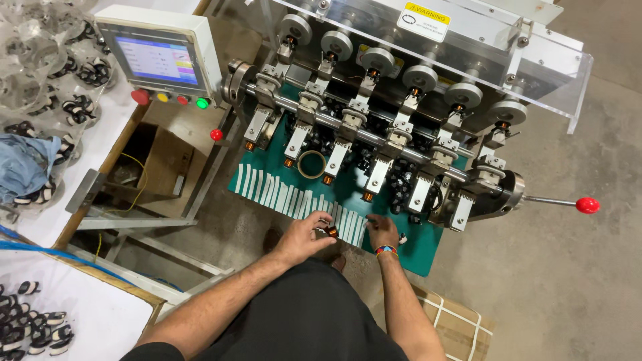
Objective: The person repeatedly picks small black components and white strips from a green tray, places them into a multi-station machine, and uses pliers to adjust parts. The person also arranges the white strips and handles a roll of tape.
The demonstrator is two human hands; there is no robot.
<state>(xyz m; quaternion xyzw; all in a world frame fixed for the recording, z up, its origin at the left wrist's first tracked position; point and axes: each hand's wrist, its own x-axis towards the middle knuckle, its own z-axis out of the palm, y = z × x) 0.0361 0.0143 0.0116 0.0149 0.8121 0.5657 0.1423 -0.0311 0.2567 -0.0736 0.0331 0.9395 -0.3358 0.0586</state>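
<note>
My left hand (307, 234) hovers over the near edge of the green mat (420, 249) and grips a small copper-wound coil (332, 230) between its fingertips. My right hand (382, 229), with a coloured band at the wrist, rests on the mat beside it, fingers touching the row of white paper strips (281, 192). Whether it holds a strip I cannot tell. Behind both hands stands a multi-spindle winding machine (374, 127) with several arms carrying copper coils. A roll of tan tape (311, 164) lies on the mat beneath the arms.
A control panel (160, 57) with a screen and coloured buttons stands at upper left. A red-knobbed lever (586, 205) sticks out at right. Clear bags of black-and-white parts (60, 73) lie on the left table. A strapped cardboard box (455, 327) sits by my right elbow.
</note>
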